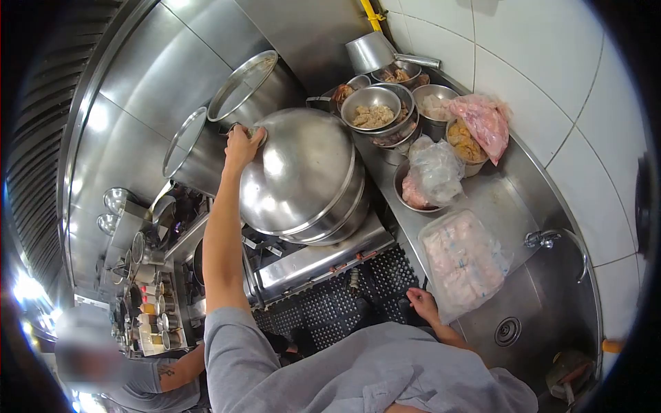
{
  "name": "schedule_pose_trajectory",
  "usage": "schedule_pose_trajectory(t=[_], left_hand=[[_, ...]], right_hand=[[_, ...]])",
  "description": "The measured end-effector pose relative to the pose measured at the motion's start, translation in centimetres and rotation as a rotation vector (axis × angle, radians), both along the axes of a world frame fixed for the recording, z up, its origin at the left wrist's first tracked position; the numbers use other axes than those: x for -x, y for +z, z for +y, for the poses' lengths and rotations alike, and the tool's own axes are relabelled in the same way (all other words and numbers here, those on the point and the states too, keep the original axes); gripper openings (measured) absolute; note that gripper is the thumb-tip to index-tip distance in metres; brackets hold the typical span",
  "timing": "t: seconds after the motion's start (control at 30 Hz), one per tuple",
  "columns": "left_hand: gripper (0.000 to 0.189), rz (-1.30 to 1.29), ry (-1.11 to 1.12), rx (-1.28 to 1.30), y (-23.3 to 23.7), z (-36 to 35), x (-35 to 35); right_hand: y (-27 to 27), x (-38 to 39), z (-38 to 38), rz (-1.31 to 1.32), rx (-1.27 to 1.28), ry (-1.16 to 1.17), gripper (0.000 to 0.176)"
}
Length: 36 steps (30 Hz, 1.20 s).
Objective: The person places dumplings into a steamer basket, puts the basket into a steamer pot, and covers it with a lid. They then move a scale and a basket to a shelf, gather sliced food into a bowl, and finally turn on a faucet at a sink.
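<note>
A large domed steel lid (303,172) sits over a wide steel pot (337,224) on the stove. My left hand (242,146), arm stretched forward, is closed around the handle at the top of the lid; the fingers partly hide the handle. Down by the sink counter's edge is my right hand (423,304), its fingers curled in with nothing visible in them. Closest to it on the counter lies a clear plastic bag of pale packets (465,255).
Two tall steel pots (244,86) stand behind the lid. Bowls of food (372,110), a saucepan (372,53) and a pink bag (482,124) crowd the right counter. The sink drain (507,331) and faucet (544,239) are at right. A co-worker (151,382) stands at lower left.
</note>
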<state>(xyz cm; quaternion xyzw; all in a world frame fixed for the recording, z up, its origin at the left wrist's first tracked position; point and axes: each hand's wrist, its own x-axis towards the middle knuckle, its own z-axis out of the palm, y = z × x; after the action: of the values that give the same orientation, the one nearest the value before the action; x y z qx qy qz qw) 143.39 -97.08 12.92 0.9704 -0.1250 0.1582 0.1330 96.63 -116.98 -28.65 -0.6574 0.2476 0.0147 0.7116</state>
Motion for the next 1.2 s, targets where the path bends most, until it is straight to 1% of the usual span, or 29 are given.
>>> schedule_pose_trajectory(t=[0.1, 0.23, 0.3, 0.37, 0.43, 0.47, 0.5, 0.53, 0.57, 0.6, 0.63, 0.67, 0.7, 0.73, 0.77, 0.8, 0.83, 0.9, 0.93, 0.97, 1.0, 1.03, 1.1, 1.13, 1.17, 1.2], left_hand=[[0.070, -0.009, 0.043, 0.020, -0.6, 0.5, -0.5], [0.071, 0.027, 0.006, 0.001, -1.6, 1.5, -2.2], [0.071, 0.035, 0.005, 0.000, -2.1, 1.7, -2.7], [0.074, 0.040, -0.057, -0.005, -2.1, 2.4, -3.4], [0.078, 0.054, 0.019, -0.038, -1.1, 1.7, -1.9], [0.081, 0.075, 0.041, -0.095, 0.5, 0.3, 0.3], [0.082, -0.081, 0.070, -0.009, 0.5, -0.2, 2.7], [0.069, -0.288, 0.112, 0.081, -0.1, -0.7, 4.4], [0.066, -0.323, 0.031, 0.166, 0.0, -0.5, 6.7], [0.059, -0.396, -0.035, 0.324, -0.5, -0.6, 10.2], [0.052, -0.470, -0.200, 0.389, -2.2, -0.1, 13.3], [0.043, -0.222, -0.090, 0.661, -5.2, -0.1, 17.9], [0.035, -0.139, -0.324, 0.711, -5.2, 0.6, 23.4], [0.027, -0.064, -0.361, 0.697, -7.5, 1.3, 27.9], [0.024, 0.048, -0.438, 0.772, -10.2, 2.7, 31.9], [0.024, 0.250, -0.349, 0.837, -13.2, 4.1, 36.2], [0.027, 0.221, -0.270, 0.907, -16.1, 5.3, 40.3], [0.029, 0.424, -0.015, 0.974, -20.4, 8.2, 48.6], [0.030, 0.425, 0.083, 0.974, -21.7, 9.2, 52.2], [0.031, 0.434, 0.168, 0.978, -22.0, 10.5, 55.5], [0.031, 0.439, 0.238, 1.037, -21.4, 12.2, 58.5], [0.031, 0.372, 0.318, 1.057, -21.1, 14.1, 61.6], [0.030, 0.209, 0.551, 1.057, -21.0, 17.8, 68.1], [0.030, 0.058, 0.655, 1.079, -22.3, 19.5, 71.5], [0.029, -0.029, 0.786, 1.061, -21.1, 21.0, 75.5], [0.028, -0.071, 0.915, 1.066, -21.1, 22.5, 79.6]], right_hand=[[-0.6, 0.0, 0.3, -0.022, -0.039, -0.020, 0.034], [-1.0, 0.1, 0.6, -0.031, -0.064, -0.023, 0.033], [-1.2, 0.3, 0.6, -0.031, 0.040, 0.070, 0.034], [-2.0, 0.4, 0.8, -0.017, 0.025, 0.114, 0.034], [-2.3, 0.7, 0.9, -0.013, 0.015, 0.189, 0.034], [-1.8, 0.8, 0.7, 0.030, -0.020, 0.170, 0.034], [-1.6, 0.3, 0.5, 0.070, -0.049, 0.181, 0.033], [-1.7, 0.0, 0.4, 0.152, -0.060, 0.210, 0.032], [-1.7, 0.1, 0.4, 0.148, -0.034, 0.316, 0.032], [-1.6, 0.2, 0.3, 0.182, -0.071, 0.279, 0.032], [-1.6, 0.4, 0.3, 0.216, -0.106, 0.233, 0.032], [-2.5, 0.7, 0.1, 0.256, -0.071, 0.264, 0.037], [-3.2, 1.1, -0.1, 0.257, -0.041, 0.345, 0.037], [-3.9, 1.6, -0.4, 0.341, -0.040, 0.327, 0.039], [-4.0, 2.1, -0.7, 0.424, -0.032, 0.309, 0.040], [-4.6, 2.9, -0.9, 0.464, -0.039, 0.324, 0.037], [-4.8, 3.4, -0.8, 0.503, -0.043, 0.363, 0.036], [-9.4, 4.6, -0.9, 0.612, -0.028, 0.451, 0.030], [-10.3, 4.5, -0.7, 0.664, 0.011, 0.551, 0.029], [-10.4, 4.6, 0.0, 0.711, 0.074, 0.676, 0.029], [-10.5, 4.5, 1.0, 0.747, 0.140, 0.796, 0.028], [-10.4, 4.5, 2.4, 0.769, 0.209, 0.924, 0.027], [-9.6, 4.1, 5.8, 0.768, 0.365, 1.190, 0.026], [-9.1, 3.9, 7.8, 0.740, 0.447, 1.332, 0.025], [-8.6, 3.8, 10.2, 0.692, 0.525, 1.479, 0.025], [-8.3, 3.6, 13.2, 0.599, 0.599, 1.629, 0.024]])
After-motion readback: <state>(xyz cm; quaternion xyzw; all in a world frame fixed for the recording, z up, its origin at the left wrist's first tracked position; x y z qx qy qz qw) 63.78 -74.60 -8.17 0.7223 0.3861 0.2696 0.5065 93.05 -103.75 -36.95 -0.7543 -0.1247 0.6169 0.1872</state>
